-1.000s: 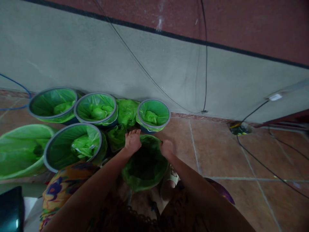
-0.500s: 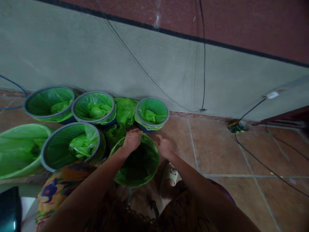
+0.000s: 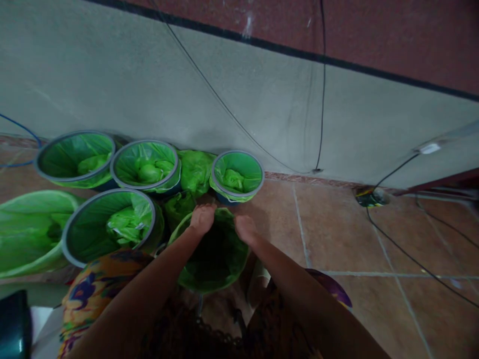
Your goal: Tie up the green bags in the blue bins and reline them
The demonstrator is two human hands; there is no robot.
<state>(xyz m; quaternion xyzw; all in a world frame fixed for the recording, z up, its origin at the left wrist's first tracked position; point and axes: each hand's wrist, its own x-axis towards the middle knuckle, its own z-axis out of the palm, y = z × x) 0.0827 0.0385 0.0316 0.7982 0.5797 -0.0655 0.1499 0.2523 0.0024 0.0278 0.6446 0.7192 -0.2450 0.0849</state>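
A bin lined with a green plastic bag [image 3: 215, 281] stands in front of me, its mouth facing up and its inside dark. My left hand [image 3: 202, 218] is closed over the far left of the rim, on the bag's edge. At the far right of the same rim, my right hand [image 3: 245, 228] is curled on the bag's edge, fingertips partly hidden. Just beyond is a small grey-rimmed bin [image 3: 239, 188] with a crumpled green bag inside.
Left stand more lined bins, one grey-rimmed [image 3: 145, 144], another nearer me [image 3: 108, 227], and a wide green-lined one [image 3: 26, 239]. A bunched green bag [image 3: 195, 172] sits against the wall [image 3: 209, 109]. Black cable [image 3: 396, 249] crosses the tiled floor at right.
My right hand has moved left and in, from just outside the rim onto it. The left hand has shifted slightly left and down along the rim.
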